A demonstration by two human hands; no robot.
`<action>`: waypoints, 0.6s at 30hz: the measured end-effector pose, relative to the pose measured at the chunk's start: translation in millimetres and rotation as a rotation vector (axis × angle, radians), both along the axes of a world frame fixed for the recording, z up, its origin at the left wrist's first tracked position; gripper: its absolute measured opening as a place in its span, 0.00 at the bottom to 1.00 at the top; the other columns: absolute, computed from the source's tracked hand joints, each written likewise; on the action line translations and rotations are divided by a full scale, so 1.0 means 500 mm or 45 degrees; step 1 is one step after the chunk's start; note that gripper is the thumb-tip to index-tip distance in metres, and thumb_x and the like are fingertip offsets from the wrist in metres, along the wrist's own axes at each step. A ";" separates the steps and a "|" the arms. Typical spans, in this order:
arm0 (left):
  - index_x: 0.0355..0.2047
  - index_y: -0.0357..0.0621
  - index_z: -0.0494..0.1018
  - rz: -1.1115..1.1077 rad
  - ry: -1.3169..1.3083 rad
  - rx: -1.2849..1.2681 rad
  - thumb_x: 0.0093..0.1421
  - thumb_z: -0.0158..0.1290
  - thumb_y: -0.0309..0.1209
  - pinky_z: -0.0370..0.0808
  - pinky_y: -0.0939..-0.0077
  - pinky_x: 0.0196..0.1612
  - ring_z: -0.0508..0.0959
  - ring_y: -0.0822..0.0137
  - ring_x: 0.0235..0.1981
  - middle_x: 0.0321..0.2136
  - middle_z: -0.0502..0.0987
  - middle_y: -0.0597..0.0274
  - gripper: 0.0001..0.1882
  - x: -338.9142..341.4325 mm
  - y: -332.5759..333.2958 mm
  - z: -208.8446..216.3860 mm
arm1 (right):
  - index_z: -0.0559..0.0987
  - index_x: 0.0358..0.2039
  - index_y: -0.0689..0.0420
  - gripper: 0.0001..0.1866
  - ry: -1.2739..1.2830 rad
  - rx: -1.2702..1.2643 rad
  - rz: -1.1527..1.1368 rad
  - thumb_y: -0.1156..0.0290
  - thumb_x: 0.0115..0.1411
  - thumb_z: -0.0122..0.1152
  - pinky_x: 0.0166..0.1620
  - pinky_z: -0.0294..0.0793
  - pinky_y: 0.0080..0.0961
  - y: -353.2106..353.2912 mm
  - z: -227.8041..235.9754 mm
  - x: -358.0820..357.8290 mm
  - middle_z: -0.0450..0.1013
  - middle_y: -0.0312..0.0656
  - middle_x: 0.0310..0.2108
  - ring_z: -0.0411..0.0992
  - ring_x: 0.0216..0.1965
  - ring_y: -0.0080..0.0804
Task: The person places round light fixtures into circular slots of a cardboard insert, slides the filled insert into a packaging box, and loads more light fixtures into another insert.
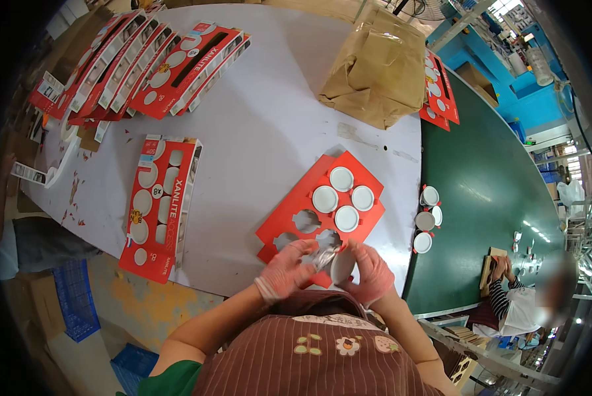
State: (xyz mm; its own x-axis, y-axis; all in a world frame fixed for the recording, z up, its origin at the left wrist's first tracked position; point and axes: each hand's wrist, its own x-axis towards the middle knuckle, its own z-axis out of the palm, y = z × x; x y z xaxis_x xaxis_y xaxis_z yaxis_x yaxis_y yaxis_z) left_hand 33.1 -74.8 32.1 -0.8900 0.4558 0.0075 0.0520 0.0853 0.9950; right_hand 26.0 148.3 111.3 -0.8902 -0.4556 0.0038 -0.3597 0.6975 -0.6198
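Note:
Just in front of me, my left hand (288, 269) pinches a shiny, silvery piece (323, 258). My right hand (373, 272) grips a white round disc-shaped lamp (343, 266), turned on edge, with a bit of red by its top. The two pieces meet or nearly meet; whether they are joined I cannot tell. Both hands wear thin pinkish gloves. Beyond them lies a red cardboard insert (290, 203) with cut-out holes. Several white round lamps (325, 198) sit in its far holes, while the holes nearer my hands show grey through them.
A printed red box (156, 211) lies to the left, with stacked red boxes (183, 69) behind it. A brown paper-wrapped package (375, 69) stands at the back. More white lamps (422, 243) rest on the green conveyor (471, 198) to the right, where another person (517, 307) works.

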 end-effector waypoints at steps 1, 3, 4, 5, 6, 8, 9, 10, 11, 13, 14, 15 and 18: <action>0.56 0.39 0.63 0.234 -0.648 0.239 0.57 0.56 0.40 0.68 0.56 0.55 0.68 0.53 0.55 0.53 0.66 0.50 0.29 0.003 0.007 -0.048 | 0.60 0.62 0.53 0.48 -0.090 0.136 -0.092 0.72 0.39 0.73 0.47 0.73 0.35 0.005 -0.019 -0.007 0.69 0.48 0.49 0.70 0.47 0.47; 0.53 0.40 0.65 0.463 -1.303 0.483 0.59 0.55 0.37 0.70 0.54 0.53 0.69 0.53 0.53 0.51 0.67 0.52 0.25 0.003 0.017 -0.112 | 0.60 0.62 0.53 0.47 -0.074 0.203 -0.074 0.72 0.39 0.72 0.48 0.72 0.36 0.001 -0.040 -0.034 0.69 0.47 0.49 0.69 0.48 0.47; 0.49 0.41 0.66 0.580 -1.552 0.641 0.59 0.53 0.34 0.72 0.53 0.50 0.70 0.51 0.50 0.48 0.67 0.53 0.19 -0.002 0.019 -0.131 | 0.60 0.62 0.54 0.47 -0.051 0.265 -0.052 0.71 0.40 0.72 0.49 0.72 0.36 -0.004 -0.049 -0.051 0.69 0.46 0.50 0.69 0.48 0.47; 0.45 0.42 0.67 0.697 -1.799 0.804 0.59 0.52 0.31 0.75 0.51 0.46 0.72 0.50 0.48 0.44 0.68 0.55 0.14 -0.006 0.021 -0.149 | 0.62 0.61 0.54 0.45 -0.102 0.329 -0.036 0.70 0.40 0.72 0.51 0.70 0.37 -0.017 -0.056 -0.067 0.68 0.44 0.51 0.68 0.50 0.47; 0.45 0.42 0.67 0.703 -1.799 0.810 0.59 0.52 0.31 0.75 0.51 0.46 0.72 0.50 0.48 0.44 0.68 0.55 0.14 -0.011 0.028 -0.165 | 0.62 0.61 0.54 0.45 -0.102 0.331 -0.029 0.70 0.40 0.72 0.51 0.70 0.37 -0.028 -0.073 -0.081 0.68 0.44 0.51 0.68 0.50 0.47; 0.38 0.44 0.65 0.889 -1.749 1.095 0.58 0.51 0.28 0.78 0.49 0.40 0.74 0.47 0.43 0.39 0.68 0.55 0.08 -0.028 0.047 -0.181 | 0.64 0.59 0.55 0.43 -0.045 0.544 -0.001 0.70 0.39 0.72 0.51 0.71 0.37 -0.047 -0.113 -0.106 0.68 0.44 0.52 0.68 0.50 0.46; 0.38 0.44 0.65 0.893 -1.751 1.099 0.58 0.51 0.28 0.78 0.49 0.40 0.74 0.47 0.43 0.39 0.68 0.55 0.08 -0.037 0.054 -0.179 | 0.64 0.59 0.55 0.43 -0.047 0.547 0.004 0.70 0.39 0.72 0.51 0.71 0.37 -0.055 -0.124 -0.117 0.68 0.44 0.52 0.68 0.50 0.46; 0.37 0.45 0.65 0.866 -1.791 1.095 0.58 0.51 0.27 0.79 0.49 0.38 0.75 0.48 0.41 0.39 0.68 0.56 0.08 -0.049 0.060 -0.177 | 0.65 0.58 0.55 0.42 -0.027 0.614 0.041 0.69 0.40 0.72 0.50 0.71 0.37 -0.062 -0.133 -0.128 0.68 0.43 0.51 0.68 0.49 0.45; 0.36 0.46 0.65 0.839 -1.830 1.090 0.57 0.50 0.25 0.79 0.50 0.37 0.76 0.48 0.38 0.38 0.68 0.56 0.08 -0.057 0.062 -0.174 | 0.66 0.57 0.56 0.40 -0.007 0.682 0.078 0.69 0.41 0.71 0.49 0.71 0.37 -0.069 -0.139 -0.137 0.68 0.43 0.51 0.69 0.49 0.45; 0.37 0.47 0.64 0.827 -1.820 1.024 0.57 0.50 0.24 0.80 0.51 0.36 0.76 0.50 0.37 0.38 0.68 0.56 0.08 -0.064 0.062 -0.171 | 0.66 0.57 0.56 0.40 0.003 0.773 0.105 0.69 0.41 0.70 0.48 0.72 0.36 -0.083 -0.151 -0.149 0.69 0.43 0.49 0.69 0.47 0.44; 0.37 0.48 0.64 0.810 -1.808 0.953 0.56 0.49 0.24 0.80 0.52 0.35 0.77 0.51 0.35 0.38 0.68 0.56 0.09 -0.067 0.062 -0.169 | 0.66 0.57 0.56 0.40 0.014 0.863 0.125 0.70 0.41 0.70 0.46 0.72 0.35 -0.090 -0.154 -0.154 0.69 0.42 0.48 0.69 0.46 0.42; 0.37 0.48 0.64 0.816 -1.808 0.955 0.56 0.49 0.24 0.80 0.52 0.35 0.77 0.51 0.35 0.38 0.68 0.56 0.09 -0.067 0.060 -0.166 | 0.66 0.57 0.56 0.40 0.014 0.862 0.131 0.70 0.41 0.70 0.46 0.72 0.35 -0.101 -0.156 -0.157 0.69 0.42 0.48 0.69 0.46 0.42; 0.40 0.49 0.62 0.735 -1.761 0.903 0.56 0.49 0.23 0.80 0.54 0.33 0.77 0.53 0.34 0.39 0.68 0.55 0.13 -0.066 0.056 -0.157 | 0.67 0.57 0.56 0.38 0.041 0.971 0.151 0.72 0.42 0.68 0.44 0.73 0.33 -0.129 -0.155 -0.164 0.69 0.42 0.45 0.70 0.43 0.40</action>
State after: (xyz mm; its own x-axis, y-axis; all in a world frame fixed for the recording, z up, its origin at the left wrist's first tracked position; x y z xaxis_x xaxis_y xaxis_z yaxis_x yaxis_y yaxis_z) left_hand 0.3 -46.7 -46.2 -0.4392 0.3360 -0.8332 -0.7224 -0.6834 0.1052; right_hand -56.1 83.9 34.0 -0.8399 -0.4349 -0.3246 -0.4683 0.8831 0.0285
